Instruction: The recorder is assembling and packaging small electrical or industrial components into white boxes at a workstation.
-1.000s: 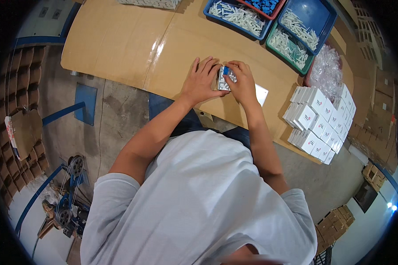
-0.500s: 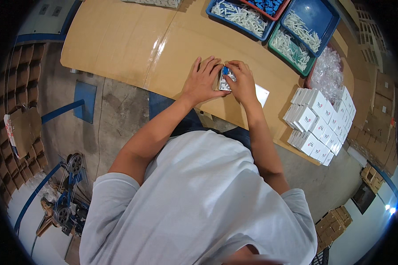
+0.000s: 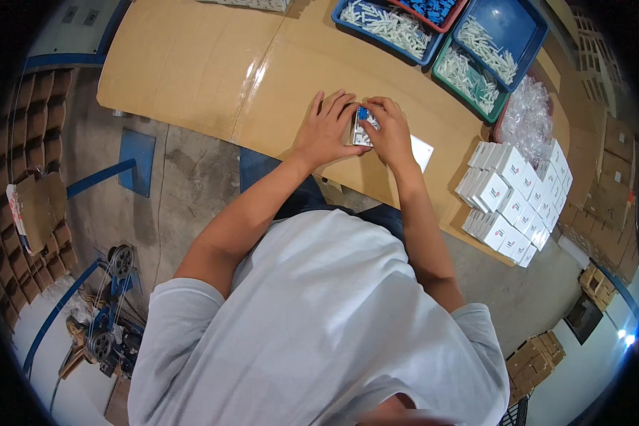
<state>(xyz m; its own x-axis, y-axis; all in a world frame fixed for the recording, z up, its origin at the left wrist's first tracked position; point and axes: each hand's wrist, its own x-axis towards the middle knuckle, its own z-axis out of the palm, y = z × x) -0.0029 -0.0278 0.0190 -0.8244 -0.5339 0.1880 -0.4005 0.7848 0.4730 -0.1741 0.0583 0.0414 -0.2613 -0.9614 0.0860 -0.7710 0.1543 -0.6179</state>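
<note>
A small open white box [image 3: 356,135] lies on the cardboard-covered table between my hands. It contains small white pieces and a blue piece [image 3: 363,113] at its far end. My left hand [image 3: 325,129] curves round the box's left side, thumb at the near edge and fingertips at the far end. From the right, my right hand [image 3: 388,131] reaches over the box with bent fingers, their tips at the blue piece; the hand covers part of the contents. Beside my right wrist lies a flat white box part [image 3: 422,151], partly behind the forearm.
Closed white boxes [image 3: 512,202] are stacked at the table's right edge. Beyond them sits a heap of clear plastic bags [image 3: 527,113]. Blue [image 3: 424,59] and green [image 3: 484,113] trays hold white sticks; a red tray [image 3: 444,27] holds blue pieces. The cardboard tabletop [image 3: 184,78] extends left.
</note>
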